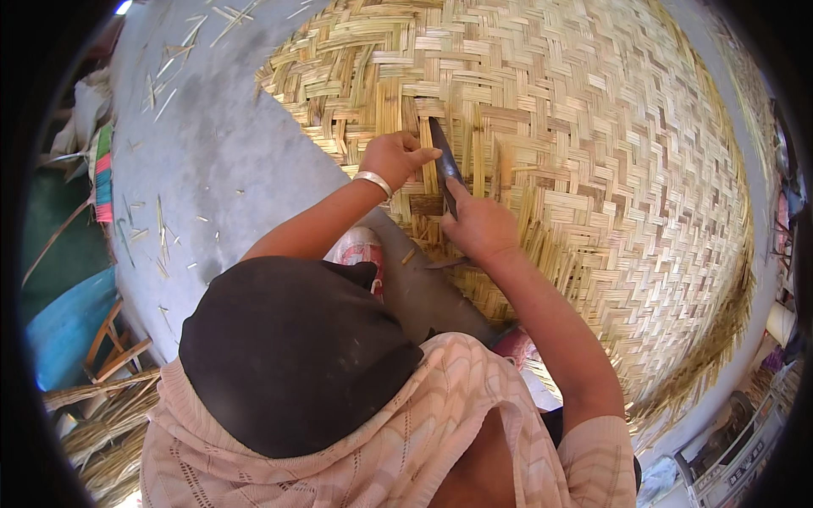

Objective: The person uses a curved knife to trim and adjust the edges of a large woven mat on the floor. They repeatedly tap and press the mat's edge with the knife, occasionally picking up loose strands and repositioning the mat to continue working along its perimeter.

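1. A large woven mat of pale yellow and brown bamboo strips (pixel 576 144) lies spread over the grey concrete floor (pixel 212 161) and fills most of the upper and right part of the view.
2. The left hand (pixel 394 158), with a silver metal bangle (pixel 373 181) at its wrist, rests on the mat near its lower left edge. Its fingers are curled together and its thumb touches the side of a dark flat metal blade (pixel 444 159).
3. The right hand (pixel 478 224) lies just below the blade, its fingers folded down and closed on the blade's lower end, so that the blade points up and away between the two hands.
4. The blade stands on the weave at a spot where loose upright strip ends meet the woven part.
5. Below the hands, a leg in dark grey cloth (pixel 423 288) lies across the mat's edge, with a pink and white shoe (pixel 360 247) beside it.
6. Short bamboo slivers (pixel 161 229) lie scattered on the floor to the left, well apart from the hands.
7. At the lower left lies a bundle of long dry bamboo strips (pixel 102 423), next to a blue plastic sheet (pixel 68 326).
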A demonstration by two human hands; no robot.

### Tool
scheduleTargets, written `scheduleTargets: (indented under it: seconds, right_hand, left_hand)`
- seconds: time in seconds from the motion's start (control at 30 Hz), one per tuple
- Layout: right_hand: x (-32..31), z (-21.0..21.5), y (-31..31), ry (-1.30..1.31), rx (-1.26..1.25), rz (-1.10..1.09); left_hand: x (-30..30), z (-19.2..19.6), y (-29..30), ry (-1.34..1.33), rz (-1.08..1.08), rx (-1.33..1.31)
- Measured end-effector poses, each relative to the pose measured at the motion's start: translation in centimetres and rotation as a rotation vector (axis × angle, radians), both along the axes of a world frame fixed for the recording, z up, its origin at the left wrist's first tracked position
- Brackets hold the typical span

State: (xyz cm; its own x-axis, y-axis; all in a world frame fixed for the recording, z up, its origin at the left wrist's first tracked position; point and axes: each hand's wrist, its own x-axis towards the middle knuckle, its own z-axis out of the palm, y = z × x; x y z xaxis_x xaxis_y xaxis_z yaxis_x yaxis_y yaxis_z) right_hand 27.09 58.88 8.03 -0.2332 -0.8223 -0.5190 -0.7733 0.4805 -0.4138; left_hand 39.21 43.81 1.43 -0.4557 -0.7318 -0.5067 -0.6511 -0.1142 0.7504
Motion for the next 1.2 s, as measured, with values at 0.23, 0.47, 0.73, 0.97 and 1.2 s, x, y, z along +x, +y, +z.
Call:
scheduleTargets:
  seconds: [0.23, 0.47, 0.73, 0.97, 1.2]
  right_hand:
    - [-2.4, 5.1, 3.8, -0.079, 0.12, 0.084]
    - [-5.6, 11.2, 9.3, -0.108, 0.335, 0.05]
    - [-4.8, 8.3, 4.7, -0.103, 0.206, 0.079]
    - [-4.4, 4.8, 2.5, -0.288, 0.123, -0.07]
    - [-1.8, 0.3, 1.7, 0.088, 0.101, 0.025]
  left_hand:
    - [-0.3, -1.3, -0.4, -0.282, -0.232, -0.42]
    - [-0.5, -1.7, -0.9, -0.279, -0.188, -0.346]
    - [-0.4, -0.6, -1.1, -0.162, 0.026, -0.049]
    - [0.1, -1.5, -0.2, -0.103, -0.123, -0.381]
    - [-0.1, -2.5, -0.4, -0.162, -0.254, -0.557]
